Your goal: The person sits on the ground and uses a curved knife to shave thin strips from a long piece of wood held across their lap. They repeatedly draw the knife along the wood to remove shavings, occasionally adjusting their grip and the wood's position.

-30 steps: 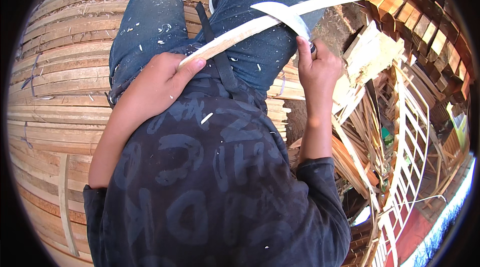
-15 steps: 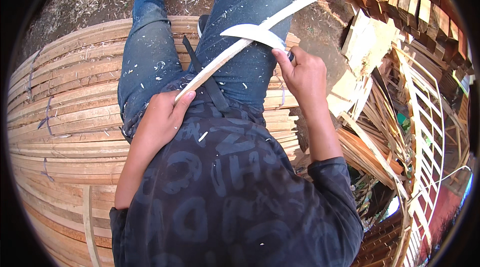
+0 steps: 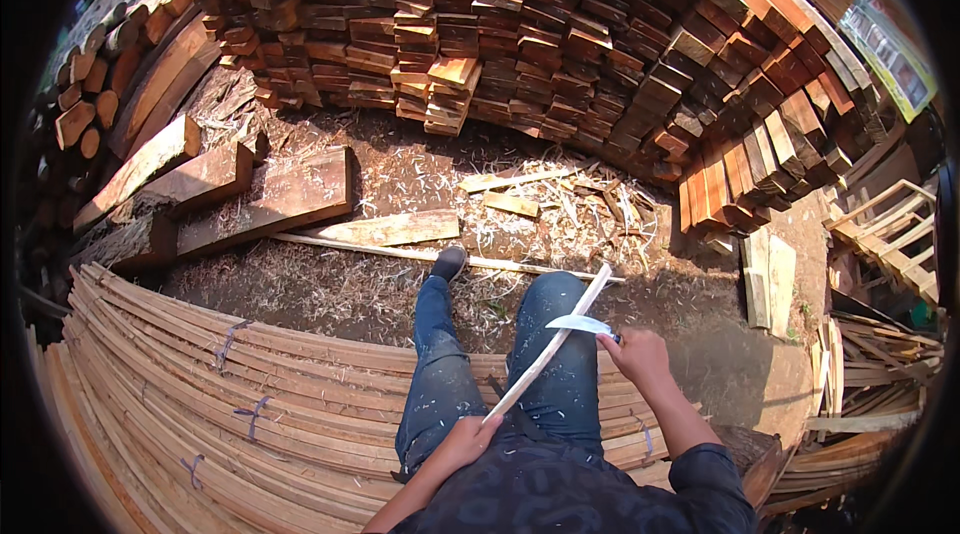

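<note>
A pale wooden stick point(image 3: 535, 374) slants across my lap, its far end over my right thigh. My left hand point(image 3: 468, 440) is closed round the stick's near end, close to my waist. In my right hand point(image 3: 640, 354) is the dark handle of a knife point(image 3: 583, 325) with a broad, curved, bright blade. The blade lies across the stick over my right thigh and touches it or is very near it. Wood shavings are scattered on my jeans point(image 3: 445, 389).
Bundles of long thin battens point(image 3: 290, 384) tied with cord lie under and left of me. Thick beams point(image 3: 270, 204) rest on the shaving-strewn ground ahead. Behind them rises a tall stack of sawn timber point(image 3: 480, 24). Scrap wood strips point(image 3: 870, 364) and a slatted frame point(image 3: 895, 234) stand at right.
The view has tilted up, bringing the timber stack, beams and ground ahead into sight. Both hands keep their holds, and the knife blade is still across the stick.
</note>
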A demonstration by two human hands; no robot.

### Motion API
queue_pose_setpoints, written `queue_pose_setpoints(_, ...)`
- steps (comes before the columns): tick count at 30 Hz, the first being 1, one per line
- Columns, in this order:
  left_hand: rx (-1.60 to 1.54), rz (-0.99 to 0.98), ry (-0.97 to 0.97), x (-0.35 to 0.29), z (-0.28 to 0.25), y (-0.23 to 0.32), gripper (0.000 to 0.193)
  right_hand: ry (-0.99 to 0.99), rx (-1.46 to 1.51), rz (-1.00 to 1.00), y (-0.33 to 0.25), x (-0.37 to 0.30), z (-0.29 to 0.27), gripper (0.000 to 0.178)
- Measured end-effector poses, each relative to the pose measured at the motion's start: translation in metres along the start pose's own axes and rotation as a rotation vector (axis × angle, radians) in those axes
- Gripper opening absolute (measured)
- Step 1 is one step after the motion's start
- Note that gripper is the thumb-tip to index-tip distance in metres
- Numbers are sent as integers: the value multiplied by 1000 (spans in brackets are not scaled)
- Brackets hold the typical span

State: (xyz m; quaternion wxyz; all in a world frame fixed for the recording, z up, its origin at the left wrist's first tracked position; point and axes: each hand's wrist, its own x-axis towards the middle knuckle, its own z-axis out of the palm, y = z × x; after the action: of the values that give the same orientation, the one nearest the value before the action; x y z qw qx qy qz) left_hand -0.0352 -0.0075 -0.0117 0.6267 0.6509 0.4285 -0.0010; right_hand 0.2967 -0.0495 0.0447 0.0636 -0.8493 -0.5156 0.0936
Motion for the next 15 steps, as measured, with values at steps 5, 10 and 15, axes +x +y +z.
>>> queue_pose_setpoints(5, 33, 65, 88, -1, 4, 5, 53, -182, -77, -131, -26, -20, 18, 66)
queue_pose_setpoints(10, 95, 83, 85, 3, 7, -10, 52, 131, -42, 164, 10, 16, 11, 65)
queue_pose_setpoints(15, 114, 106, 28, 4, 15, -16, 55, 267, 79, 445, 72, 30, -19, 63)
